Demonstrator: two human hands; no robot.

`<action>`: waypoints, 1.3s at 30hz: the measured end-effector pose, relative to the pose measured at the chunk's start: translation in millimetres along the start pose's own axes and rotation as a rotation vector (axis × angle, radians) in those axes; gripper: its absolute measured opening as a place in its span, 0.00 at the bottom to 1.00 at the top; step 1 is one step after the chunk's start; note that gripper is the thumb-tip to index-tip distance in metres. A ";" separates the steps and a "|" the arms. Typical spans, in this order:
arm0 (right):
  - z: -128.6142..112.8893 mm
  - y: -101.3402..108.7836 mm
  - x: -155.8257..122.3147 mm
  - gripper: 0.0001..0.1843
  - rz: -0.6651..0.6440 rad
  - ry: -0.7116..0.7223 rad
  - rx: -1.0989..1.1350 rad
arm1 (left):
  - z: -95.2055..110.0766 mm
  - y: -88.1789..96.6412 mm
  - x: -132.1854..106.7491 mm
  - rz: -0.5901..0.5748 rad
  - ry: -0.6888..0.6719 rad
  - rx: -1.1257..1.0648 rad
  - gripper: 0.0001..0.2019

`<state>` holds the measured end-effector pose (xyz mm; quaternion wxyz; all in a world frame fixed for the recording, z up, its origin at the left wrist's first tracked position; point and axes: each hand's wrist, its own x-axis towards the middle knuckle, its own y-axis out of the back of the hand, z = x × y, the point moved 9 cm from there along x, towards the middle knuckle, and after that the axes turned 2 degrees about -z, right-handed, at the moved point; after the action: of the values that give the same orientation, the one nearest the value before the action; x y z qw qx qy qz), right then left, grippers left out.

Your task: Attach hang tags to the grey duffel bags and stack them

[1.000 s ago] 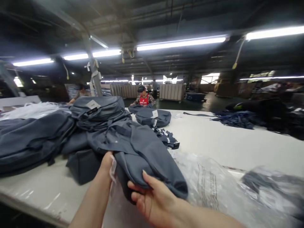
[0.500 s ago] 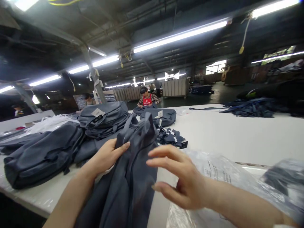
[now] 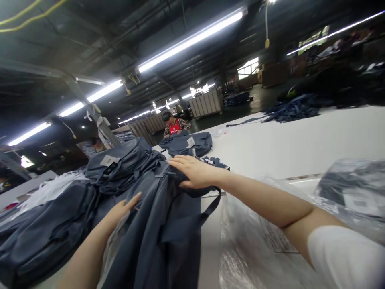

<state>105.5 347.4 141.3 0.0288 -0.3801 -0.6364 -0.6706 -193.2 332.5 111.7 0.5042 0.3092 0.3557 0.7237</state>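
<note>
A dark grey-blue fabric backpack (image 3: 162,233) lies lengthwise in front of me on the white table (image 3: 288,144), its strap looping out to the right. My right hand (image 3: 192,171) rests flat on its far top end, fingers stretched out. My left hand (image 3: 120,210) lies against the bag's left side, thumb up and fingers partly hidden under the fabric. A thin clear plastic sheet shows below my left wrist.
More grey-blue backpacks (image 3: 120,164) are piled at left, another (image 3: 188,143) further back. Clear plastic bags (image 3: 258,249) lie at the right, one holding a dark item (image 3: 351,188). A person in a red apron (image 3: 173,125) works at the table's far end. Dark straps (image 3: 291,110) lie beyond.
The bag has been laid flatter and lengthwise. My right hand reached forward from mid-air onto the bag's far end. My left hand slid down its left side. The view tilted.
</note>
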 end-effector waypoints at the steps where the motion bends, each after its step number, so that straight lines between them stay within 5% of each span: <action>1: 6.3 -6.9 10.0 0.45 -0.039 0.040 0.004 | 7.8 11.8 0.3 0.090 0.009 0.180 0.43; 3: 15.7 -15.0 27.5 0.38 -0.062 0.086 -0.017 | 41.6 33.1 -6.0 0.294 -0.054 0.449 0.45; 5: 18.5 -16.8 39.2 0.30 -0.033 0.113 -0.051 | 92.7 33.6 -17.4 0.366 -0.299 0.490 0.33; 7: 15.3 -18.0 44.1 0.24 -0.007 0.151 -0.050 | 137.1 10.5 -27.6 0.202 -0.538 0.446 0.25; 10: 8.9 -24.1 42.5 0.23 -0.021 0.214 0.022 | 173.0 -31.2 -39.8 -0.084 -0.668 0.502 0.23; 17: 6.5 -29.4 27.4 0.16 -0.045 0.284 -0.048 | 182.6 -63.1 -62.4 -0.303 -0.681 0.471 0.22; 22: 11.9 -22.8 19.4 0.13 -0.131 0.258 -0.171 | 181.7 -46.2 -91.2 -0.156 -0.789 0.617 0.21; 27: 50.2 -0.5 12.1 0.13 -0.179 0.080 -0.177 | 138.1 -18.7 -141.5 0.072 -0.924 0.877 0.21; 31: 89.3 8.8 6.9 0.13 -0.210 -0.061 -0.118 | 49.2 -10.5 -178.0 0.164 -1.027 1.020 0.16; 35: 115.1 2.0 13.1 0.16 -0.207 -0.137 -0.098 | -61.5 -22.4 -197.4 0.186 -0.925 1.101 0.16; 39: 88.2 -18.1 35.2 0.15 -0.241 -0.064 -0.123 | -122.4 -32.7 -209.2 0.143 -0.614 0.856 0.17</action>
<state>112.7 443.7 136.7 -0.0956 -0.3230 -0.6356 -0.6947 -212.4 116.8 -1.9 0.3631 0.7085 0.4332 0.4225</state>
